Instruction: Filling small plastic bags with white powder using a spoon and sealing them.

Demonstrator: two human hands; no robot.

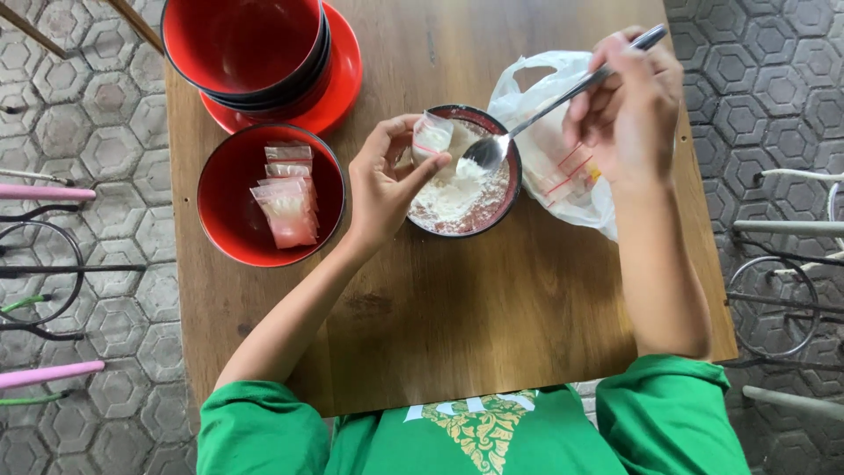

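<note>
Clear sachet (432, 135) — left hand (384, 180), over powder bowl (464, 171)

Soft, even daylight is filling the scene, bright without harsh glare. The forearms are casting only faint shadows on the worktop (457, 299). A mild sheen is showing on the red bowls (242, 40) at eleven o'clock. Everything is staying sharp, with slight wide-angle stretching towards the edges.
</note>
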